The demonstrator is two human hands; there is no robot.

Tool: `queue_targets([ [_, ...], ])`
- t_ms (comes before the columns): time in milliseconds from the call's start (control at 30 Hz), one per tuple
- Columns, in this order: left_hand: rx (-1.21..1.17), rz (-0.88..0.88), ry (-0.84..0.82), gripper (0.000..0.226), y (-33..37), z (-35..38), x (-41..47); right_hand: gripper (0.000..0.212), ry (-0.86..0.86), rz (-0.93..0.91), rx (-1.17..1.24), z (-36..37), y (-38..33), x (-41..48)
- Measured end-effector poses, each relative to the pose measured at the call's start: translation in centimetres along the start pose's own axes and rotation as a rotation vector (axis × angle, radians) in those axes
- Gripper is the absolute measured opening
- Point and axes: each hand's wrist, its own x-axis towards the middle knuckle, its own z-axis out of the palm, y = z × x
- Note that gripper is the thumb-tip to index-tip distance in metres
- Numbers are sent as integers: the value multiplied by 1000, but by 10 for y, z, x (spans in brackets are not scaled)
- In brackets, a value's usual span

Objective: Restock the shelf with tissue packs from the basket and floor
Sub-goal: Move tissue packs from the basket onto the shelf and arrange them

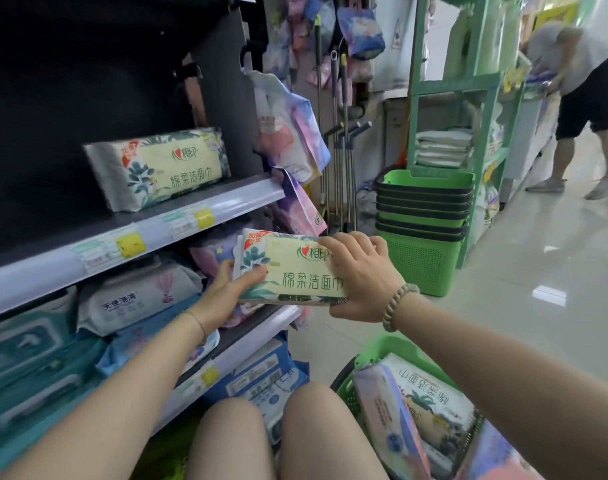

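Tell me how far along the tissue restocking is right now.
Early, it seems. Done: one floral tissue pack lies on the upper shelf. In hand: the left hand and right hand grip a matching pack, with what looks like a second one behind it, below that shelf's level. Left: more packs sit in the green basket at lower right, so several trips likely remain.

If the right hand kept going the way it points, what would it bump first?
Probably the pink packs on the shelf, since the right hand, gripping the tissue pack, points left; depth is unclear.
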Motion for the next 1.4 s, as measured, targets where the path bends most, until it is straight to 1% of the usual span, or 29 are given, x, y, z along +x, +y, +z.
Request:
queue_targets([
  [67, 62, 95, 39, 36, 10, -9, -7, 95, 65, -43, 0, -10, -2, 11],
  [100, 124, 159, 77, 39, 16, -13, -13, 94, 89, -71, -7, -14, -3, 16],
  [167, 269, 284, 167, 60, 28, -22, -21, 94, 137, -135, -19, -20, -5, 29],
  [233, 373, 366, 214, 78, 37, -32, -28, 92, 201, -178, -24, -24, -8, 41],
  [300, 439, 414, 256, 90, 44, -41, -35, 87, 272, -198, -3, -27, -12, 52],
  [367, 502, 478, 328, 96, 51, -48, -42, 78, 342, -204, 21, -30, -18, 63],
  [500, 553, 652, 460, 88, 67, -63, -52, 65, 432, -167, 26, -33, -34, 89],
  [567, 593, 735, 516, 80, 74, -68, -51, 65, 442, -92, 35, -35, -43, 104],
  [633, 623, 774, 587, 73, 79, -72, -49, 69, 451, -34, 31, -34, -52, 120],
  [733, 670, 779, 663, 64, 83, -80, -43, 76, 497, -15, 5, -30, -64, 144],
  [833, 684, 726, 709, 51, 81, -89, -35, 72, 524, -10, 33, -25, -77, 162],
  [933, 738, 680, 764, 33, 84, -89, -28, 70, 487, 20, 24, -26, -85, 172],
  [1033, 725, 595, 823, 18, 88, -92, -20, 69, 435, 93, 12, -30, -90, 182],
  [1133, 739, 532, 837, 16, 87, -96, -11, 63, 384, 96, 10, -27, -94, 193],
  [1267, 772, 444, 834, 14, 87, -98, -5, 59, 190, 52, 105, -18, -99, 199],
  [1333, 811, 375, 832, 14, 89, -99, -3, 58, 163, 56, 176, -16, -102, 199],
  [1400, 875, 306, 829, 14, 92, -104, 0, 52, 153, 47, 262, -13, -104, 199],
])
